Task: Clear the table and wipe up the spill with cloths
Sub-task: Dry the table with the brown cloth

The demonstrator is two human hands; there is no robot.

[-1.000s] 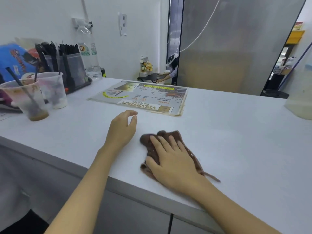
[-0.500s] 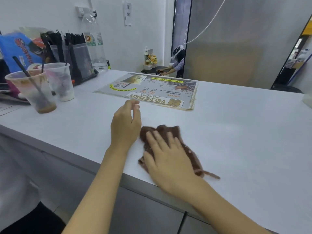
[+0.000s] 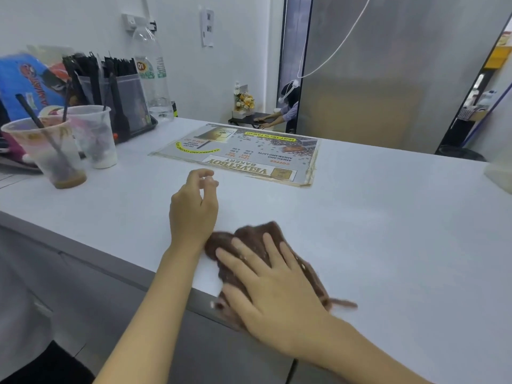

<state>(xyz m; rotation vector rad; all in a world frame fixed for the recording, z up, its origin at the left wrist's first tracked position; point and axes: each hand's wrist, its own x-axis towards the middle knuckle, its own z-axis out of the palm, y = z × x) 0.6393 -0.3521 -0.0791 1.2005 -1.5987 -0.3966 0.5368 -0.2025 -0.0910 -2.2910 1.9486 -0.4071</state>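
Right hand [image 3: 277,289] spread flat, pressing brown cloth [image 3: 249,239] at the table [image 3: 388,245] edge; left hand [image 3: 194,209] just beside, fingers loosely curled, holding nothing. Two used cups [image 3: 55,153] far left.

Both bare forearms reach forward from below. The right hand [image 3: 277,289] lies palm down with its fingers [image 3: 250,249] spread and nearly straight, pressing flat. The left hand [image 3: 194,209] is just beside it, farther forward, palm down and holding nothing, its fingers loosely curled with the thumb near the fingertips.
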